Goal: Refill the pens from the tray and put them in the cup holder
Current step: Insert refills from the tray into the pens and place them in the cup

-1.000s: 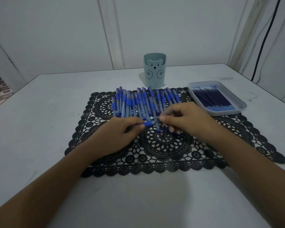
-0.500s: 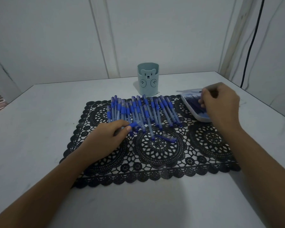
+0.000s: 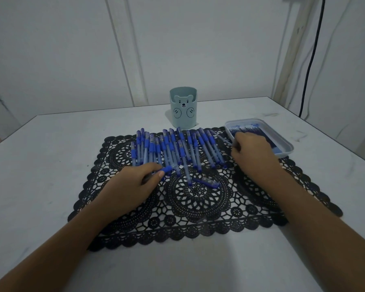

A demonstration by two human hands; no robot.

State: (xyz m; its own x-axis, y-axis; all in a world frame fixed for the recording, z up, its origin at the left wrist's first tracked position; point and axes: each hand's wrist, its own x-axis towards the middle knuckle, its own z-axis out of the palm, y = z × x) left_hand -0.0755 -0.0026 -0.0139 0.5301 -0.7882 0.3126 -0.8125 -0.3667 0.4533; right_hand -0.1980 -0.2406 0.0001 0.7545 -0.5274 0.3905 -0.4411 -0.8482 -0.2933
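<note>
Gripped a pen barrel (image 3: 167, 170) in the curled left hand (image 3: 133, 184), long axis toward two o'clock, and pinched a thin refill (image 3: 222, 138) in the right hand (image 3: 253, 152) at the tray's (image 3: 283, 153) near-left rim, pointing ten o'clock, well apart from the barrel, with the cup holder (image 3: 183, 108) at twelve o'clock.

right hand (image 3: 251, 152) | moved from pen (image 3: 167, 170) to tray (image 3: 282, 140) edge | now pinches refill (image 3: 221, 138)

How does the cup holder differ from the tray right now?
Shape: the cup holder is tall and upright; the tray is low, flat, rectangular. Contents: nothing shows above the cup holder's rim; the tray holds dark refills. Marking: the cup holder bears a bear face; the tray is plain. Both are pale and stand beside the black mat.
</note>
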